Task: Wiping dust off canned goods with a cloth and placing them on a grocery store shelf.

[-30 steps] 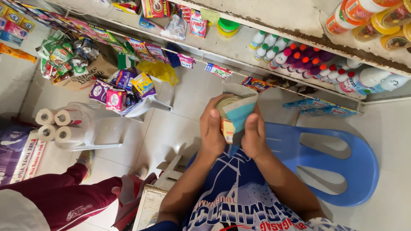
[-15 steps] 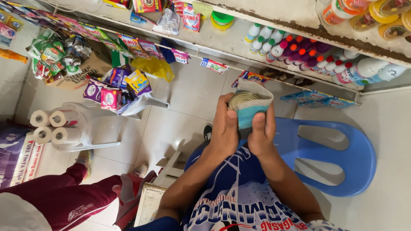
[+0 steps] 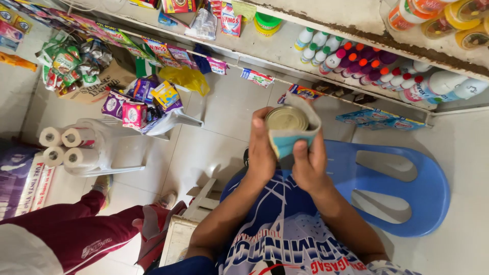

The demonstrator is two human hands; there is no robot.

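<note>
Left hand point(image 3: 261, 153): grips the tin can point(image 3: 286, 118) at its side.
Right hand point(image 3: 309, 164): presses blue cloth point(image 3: 291, 137) around can.
Behind: blue plastic chair point(image 3: 407, 188).
Ahead: bottle shelf point(image 3: 367, 69).

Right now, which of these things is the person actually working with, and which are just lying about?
In hand:
- left hand, gripping the round tin
- right hand, pressing a blue cloth around the tin

Lying about:
- blue plastic chair
- paper rolls
- bottles on the shelf
- snack packets

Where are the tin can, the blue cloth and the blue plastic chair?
tin can point(image 3: 286, 118), head view, on its round metal top.
blue cloth point(image 3: 285, 144), head view, on the fold below the can.
blue plastic chair point(image 3: 433, 193), head view, on its right rim.
</note>
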